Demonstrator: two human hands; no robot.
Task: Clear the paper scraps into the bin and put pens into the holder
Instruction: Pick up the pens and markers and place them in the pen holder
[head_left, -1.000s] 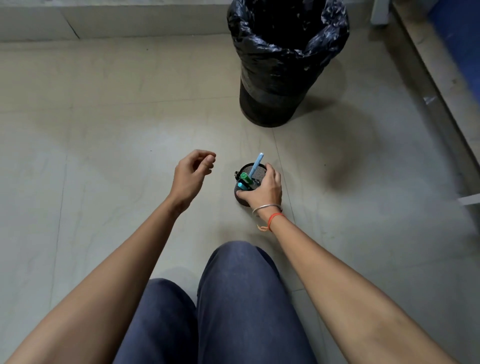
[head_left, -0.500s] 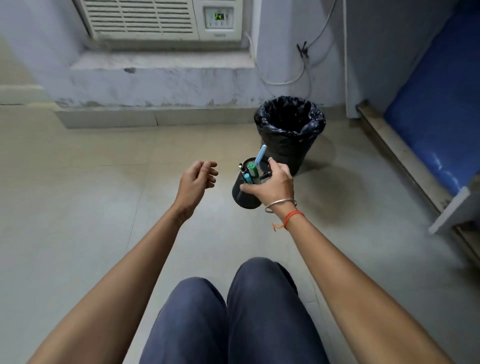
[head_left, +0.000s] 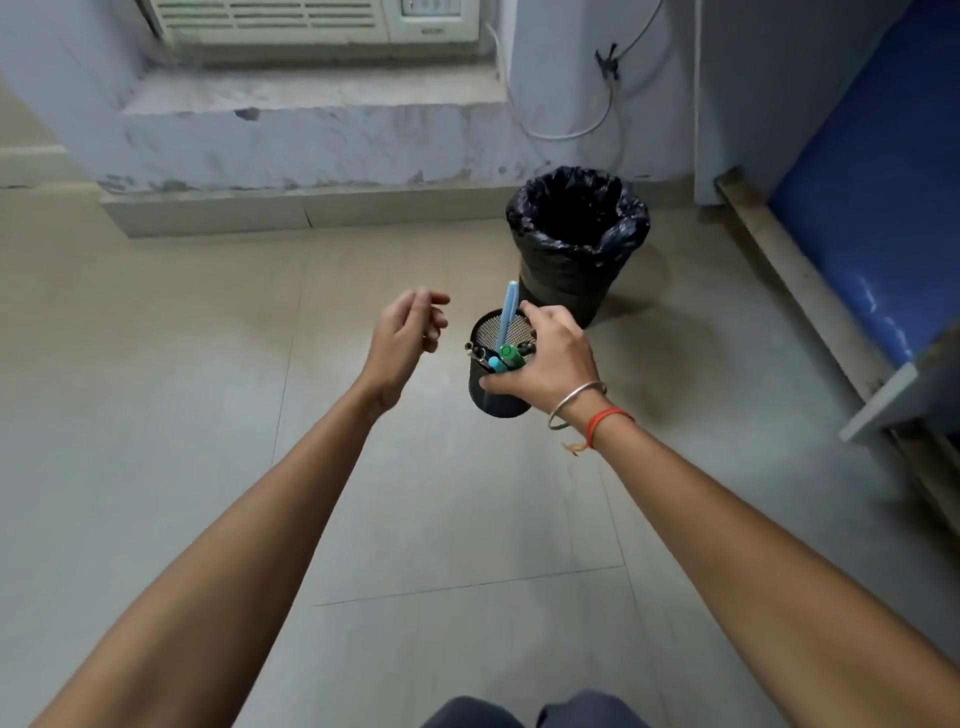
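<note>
My right hand (head_left: 549, 358) grips a black mesh pen holder (head_left: 496, 400) by its rim and side, lifted above the floor. Several pens stand in the holder, among them a tall light blue pen (head_left: 508, 312) and a green-capped marker (head_left: 510, 354). My left hand (head_left: 408, 332) hovers just left of the holder with loosely curled fingers and holds nothing. Behind the holder stands the bin (head_left: 576, 244), lined with a black bag, its mouth open. No paper scraps show on the floor.
A grey concrete ledge (head_left: 311, 140) under a window air conditioner (head_left: 311, 21) runs along the back wall. A blue panel with a wooden frame (head_left: 852, 208) stands at the right. White cables (head_left: 561, 132) hang on the wall. My knees (head_left: 530, 712) show at the bottom edge.
My right hand has lifted the pen holder off the floor. The view has risen and tilted up, so the wall and air conditioner now show. My left hand's fingers have loosened.
</note>
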